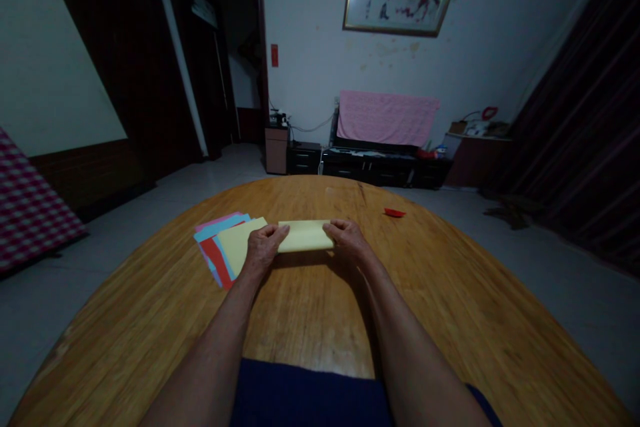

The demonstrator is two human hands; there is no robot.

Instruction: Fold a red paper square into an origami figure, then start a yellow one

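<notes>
A folded sheet of pale yellow paper [306,236] is stretched between my two hands, just over the table. My left hand [264,247] pinches its left end, thumb on the near face. At the other end, my right hand [349,238] grips it the same way, with fingers partly hidden behind the paper. Fanned out beside my left hand lies a stack of coloured paper sheets [235,243] in yellow, red, blue and pink. A small red folded piece [395,213], boat-like in shape, rests on the table to the right.
The round wooden table [310,307] spreads out beneath my arms. Beyond its far edge, a pink cloth [387,117] covers a screen on a low black cabinet [370,167]. A checked cloth [33,207] hangs at the far left.
</notes>
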